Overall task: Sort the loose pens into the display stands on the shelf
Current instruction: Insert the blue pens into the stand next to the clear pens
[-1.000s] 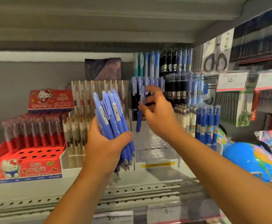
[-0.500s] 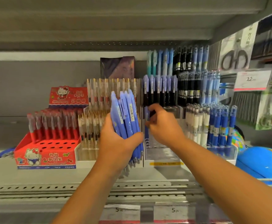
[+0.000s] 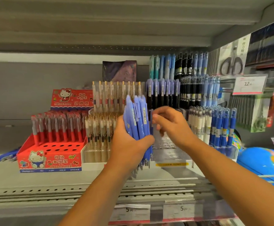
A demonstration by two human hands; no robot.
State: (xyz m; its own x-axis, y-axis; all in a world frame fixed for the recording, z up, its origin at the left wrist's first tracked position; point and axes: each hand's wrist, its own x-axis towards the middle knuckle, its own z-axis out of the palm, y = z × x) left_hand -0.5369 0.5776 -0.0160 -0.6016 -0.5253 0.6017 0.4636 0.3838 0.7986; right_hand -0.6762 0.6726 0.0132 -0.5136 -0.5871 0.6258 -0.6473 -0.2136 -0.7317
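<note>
At clear stand (image 3: 170, 154) | left grip (image 3: 128, 145) clutches blue pen bundle (image 3: 137, 116) upright | right grip (image 3: 173, 126) pinches one pen (image 3: 151, 129)

Header card (image 3: 72, 99) of red display box (image 3: 51, 148): HELLO KITTY; its Chinese characters too blurred for me. Shelf-edge price label (image 3: 129, 210): 5.00. Second shelf-edge price label (image 3: 183, 209): 5.00. Hanging price tag (image 3: 248, 84): 12.00. Stickers on blue pens (image 3: 138, 118) in my left hand (image 3: 128, 145): unreadable.

Periwinkle-blue pens (image 3: 138, 121), red cartoon-cat stand (image 3: 51, 159), blue globe (image 3: 263, 162).
</note>
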